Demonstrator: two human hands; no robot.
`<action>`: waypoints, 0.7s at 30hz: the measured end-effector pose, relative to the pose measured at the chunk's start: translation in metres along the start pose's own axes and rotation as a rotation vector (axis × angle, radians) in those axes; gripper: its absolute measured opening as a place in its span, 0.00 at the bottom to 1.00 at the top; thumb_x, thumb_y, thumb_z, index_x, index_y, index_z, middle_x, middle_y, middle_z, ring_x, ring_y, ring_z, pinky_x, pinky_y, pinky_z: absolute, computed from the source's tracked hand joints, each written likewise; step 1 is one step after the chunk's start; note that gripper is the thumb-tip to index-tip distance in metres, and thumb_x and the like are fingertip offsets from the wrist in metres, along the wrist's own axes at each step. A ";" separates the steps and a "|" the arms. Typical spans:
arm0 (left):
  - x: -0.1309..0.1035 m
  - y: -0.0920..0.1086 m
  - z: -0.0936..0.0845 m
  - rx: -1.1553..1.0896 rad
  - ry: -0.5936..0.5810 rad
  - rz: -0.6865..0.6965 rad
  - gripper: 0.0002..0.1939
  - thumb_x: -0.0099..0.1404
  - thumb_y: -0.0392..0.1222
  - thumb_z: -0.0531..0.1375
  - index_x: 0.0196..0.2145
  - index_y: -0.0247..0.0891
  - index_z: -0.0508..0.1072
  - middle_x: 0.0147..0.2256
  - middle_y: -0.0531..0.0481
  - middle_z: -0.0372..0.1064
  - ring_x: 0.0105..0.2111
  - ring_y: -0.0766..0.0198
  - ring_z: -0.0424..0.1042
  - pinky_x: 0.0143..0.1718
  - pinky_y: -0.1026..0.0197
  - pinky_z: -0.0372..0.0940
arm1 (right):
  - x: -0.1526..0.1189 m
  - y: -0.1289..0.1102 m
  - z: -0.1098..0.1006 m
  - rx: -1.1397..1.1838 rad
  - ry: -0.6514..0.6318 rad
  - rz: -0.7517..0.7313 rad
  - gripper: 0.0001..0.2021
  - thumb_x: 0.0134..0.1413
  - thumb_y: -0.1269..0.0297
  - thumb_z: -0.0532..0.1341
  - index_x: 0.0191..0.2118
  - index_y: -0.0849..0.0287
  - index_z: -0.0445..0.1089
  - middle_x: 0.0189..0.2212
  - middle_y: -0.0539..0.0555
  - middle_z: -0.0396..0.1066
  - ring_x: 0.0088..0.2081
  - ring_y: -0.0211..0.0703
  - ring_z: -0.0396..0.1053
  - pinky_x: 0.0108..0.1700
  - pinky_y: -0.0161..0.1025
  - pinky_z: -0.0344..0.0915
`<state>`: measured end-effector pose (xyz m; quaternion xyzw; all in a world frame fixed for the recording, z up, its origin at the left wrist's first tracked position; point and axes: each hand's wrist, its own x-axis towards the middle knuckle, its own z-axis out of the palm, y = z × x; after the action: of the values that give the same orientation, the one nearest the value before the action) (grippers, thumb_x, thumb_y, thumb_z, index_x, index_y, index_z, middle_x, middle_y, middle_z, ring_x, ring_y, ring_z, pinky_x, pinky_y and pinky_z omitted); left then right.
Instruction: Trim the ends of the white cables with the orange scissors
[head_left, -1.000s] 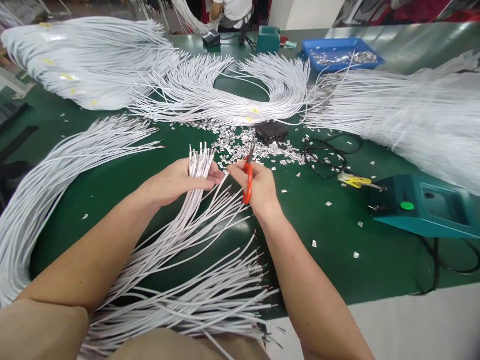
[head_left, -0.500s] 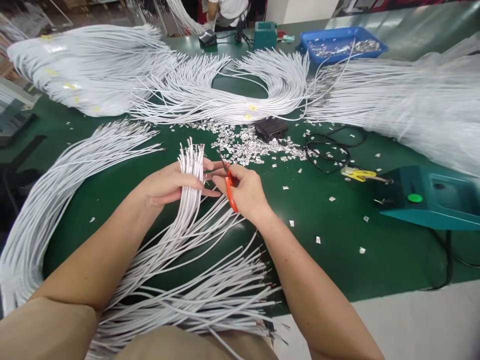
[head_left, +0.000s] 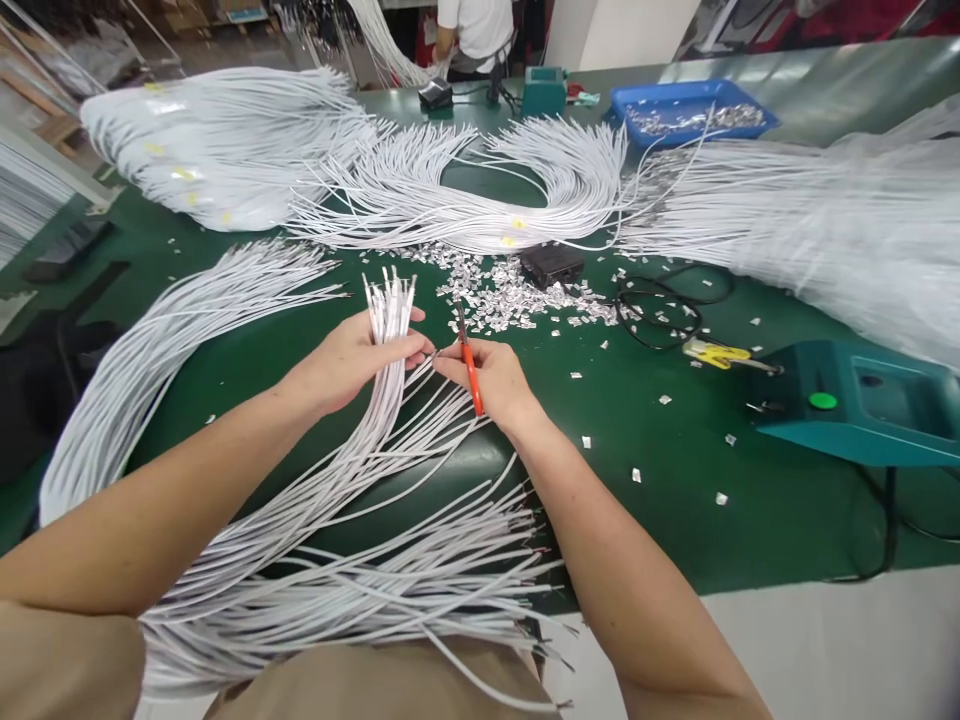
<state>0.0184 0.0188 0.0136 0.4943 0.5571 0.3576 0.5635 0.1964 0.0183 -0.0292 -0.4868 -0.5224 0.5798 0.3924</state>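
Note:
My left hand (head_left: 360,355) is closed around a bunch of white wires (head_left: 388,385), whose ends stand up above the thumb. My right hand (head_left: 491,375) grips a pair of scissors with orange handles (head_left: 472,378), its dark blades pointing up and away. The right thumb and fingertips also pinch the tip of a wire close to the left fingertips. More loose white wires (head_left: 442,420) run below both hands. A thick spread of white wires (head_left: 420,580) lies across the near edge, against my body.
Small silvery scraps (head_left: 495,295) are scattered beyond my hands, around a black box (head_left: 553,265). Wire bundles (head_left: 225,150) lie at the back and left. A teal machine (head_left: 847,400) stands at right, a blue tray (head_left: 694,110) behind. Another person (head_left: 480,30) is at the far side.
My hands have drawn closer together, and the right fingertips now pinch a wire tip. The scissors have turned slightly more upright. The whole view has shifted a little.

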 end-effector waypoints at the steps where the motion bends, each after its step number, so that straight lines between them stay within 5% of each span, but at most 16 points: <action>1: -0.002 -0.004 0.000 0.046 0.001 0.018 0.25 0.52 0.43 0.69 0.47 0.38 0.71 0.33 0.49 0.75 0.33 0.61 0.73 0.39 0.56 0.66 | 0.000 0.000 0.001 0.006 0.014 -0.001 0.12 0.39 0.56 0.67 0.27 0.61 0.74 0.23 0.48 0.69 0.27 0.36 0.63 0.34 0.36 0.61; 6: -0.007 -0.020 0.002 0.321 0.032 0.050 0.18 0.48 0.47 0.70 0.35 0.38 0.74 0.31 0.51 0.72 0.30 0.61 0.69 0.34 0.58 0.62 | -0.002 -0.001 0.007 0.132 0.059 0.039 0.11 0.36 0.59 0.68 0.25 0.60 0.73 0.24 0.48 0.71 0.28 0.36 0.65 0.36 0.37 0.62; 14: -0.008 -0.023 0.001 -0.151 0.074 -0.010 0.18 0.48 0.42 0.70 0.34 0.38 0.69 0.27 0.56 0.65 0.28 0.67 0.66 0.34 0.61 0.61 | -0.003 0.000 0.009 0.220 0.029 0.093 0.10 0.37 0.59 0.67 0.26 0.60 0.73 0.20 0.45 0.66 0.24 0.34 0.61 0.32 0.35 0.59; 21: -0.002 -0.021 -0.004 0.095 -0.045 0.008 0.15 0.47 0.43 0.71 0.31 0.35 0.72 0.31 0.51 0.70 0.30 0.65 0.67 0.33 0.61 0.60 | -0.002 0.001 0.011 0.193 0.039 0.033 0.11 0.38 0.57 0.68 0.27 0.60 0.74 0.24 0.47 0.68 0.27 0.34 0.63 0.35 0.36 0.60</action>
<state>0.0110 0.0120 -0.0056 0.5308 0.5585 0.3219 0.5502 0.1863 0.0136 -0.0306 -0.4666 -0.4480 0.6243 0.4380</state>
